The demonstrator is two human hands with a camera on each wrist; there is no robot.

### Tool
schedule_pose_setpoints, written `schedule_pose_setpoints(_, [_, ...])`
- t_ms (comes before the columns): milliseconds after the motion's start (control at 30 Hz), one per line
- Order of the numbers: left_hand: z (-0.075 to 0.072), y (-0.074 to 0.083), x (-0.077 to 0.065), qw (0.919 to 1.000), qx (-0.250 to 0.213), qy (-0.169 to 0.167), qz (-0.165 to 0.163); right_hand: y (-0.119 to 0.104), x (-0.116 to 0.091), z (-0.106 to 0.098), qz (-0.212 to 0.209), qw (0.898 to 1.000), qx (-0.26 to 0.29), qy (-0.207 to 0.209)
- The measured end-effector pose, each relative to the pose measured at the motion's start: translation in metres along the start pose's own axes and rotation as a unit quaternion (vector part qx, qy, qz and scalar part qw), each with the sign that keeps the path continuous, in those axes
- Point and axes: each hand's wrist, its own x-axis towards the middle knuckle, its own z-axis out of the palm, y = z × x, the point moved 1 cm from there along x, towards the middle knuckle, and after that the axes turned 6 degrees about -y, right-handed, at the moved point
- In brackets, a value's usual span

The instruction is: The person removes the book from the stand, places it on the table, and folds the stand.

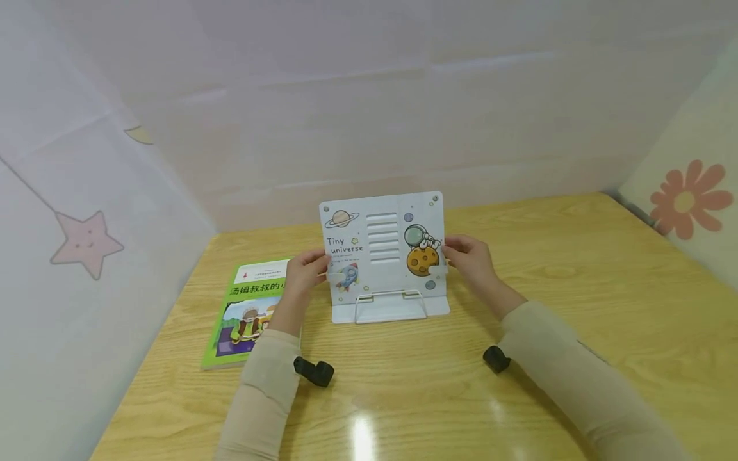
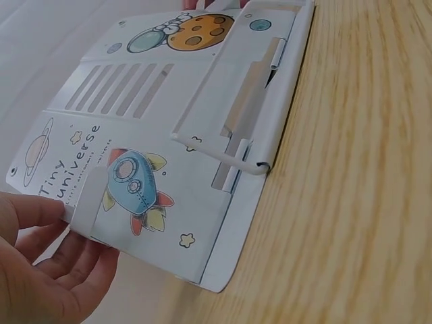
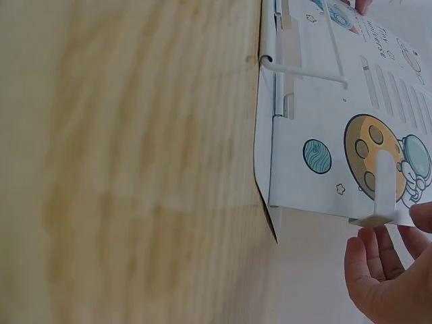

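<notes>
A white book stand point(image 1: 383, 253) printed with planets, a rocket and an astronaut stands tilted upright on the wooden table. My left hand point(image 1: 304, 272) pinches its left edge. In the left wrist view, the thumb is by the white page clip point(image 2: 91, 202) and the other fingers point(image 2: 81, 270) curl behind the panel. On the opposite edge, my right hand point(image 1: 469, 259) holds the panel near the other page clip point(image 3: 385, 185), thumb in front and fingers behind. A white wire bracket point(image 1: 391, 320) juts from the stand's foot.
A green picture book point(image 1: 250, 314) lies flat to the left of the stand, partly covered by my left forearm. Black wrist-camera mounts point(image 1: 314, 371) sit at both sleeves. A pale printed backdrop point(image 1: 369, 109) rises behind the wooden table point(image 1: 392, 397).
</notes>
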Motion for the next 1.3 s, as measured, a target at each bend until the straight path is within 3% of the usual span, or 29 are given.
schedule_pose_setpoints(200, [0.002, -0.002, 0.001, 0.9997, -0.014, 0.020, 0.008, 0.009, 0.007, 0.001, 0.006, 1.000, 0.025, 0.011])
schedule_pose_setpoints(400, [0.002, -0.003, -0.001, 0.9985, -0.033, 0.027, 0.033, 0.005, 0.006, 0.003, 0.024, 0.999, 0.012, 0.019])
schedule_pose_setpoints(733, [0.001, -0.002, 0.000, 0.9994, -0.001, 0.036, -0.004, 0.000, 0.005, 0.003, 0.046, 0.999, -0.002, 0.021])
schedule_pose_setpoints(1033, [0.000, -0.002, -0.003, 0.9997, 0.001, 0.024, 0.008, -0.005, 0.009, 0.002, 0.059, 0.998, -0.002, 0.009])
schedule_pose_setpoints(1300, [-0.003, -0.003, -0.008, 0.9999, 0.012, -0.009, 0.008, -0.007, 0.016, 0.001, 0.075, 0.997, -0.015, 0.005])
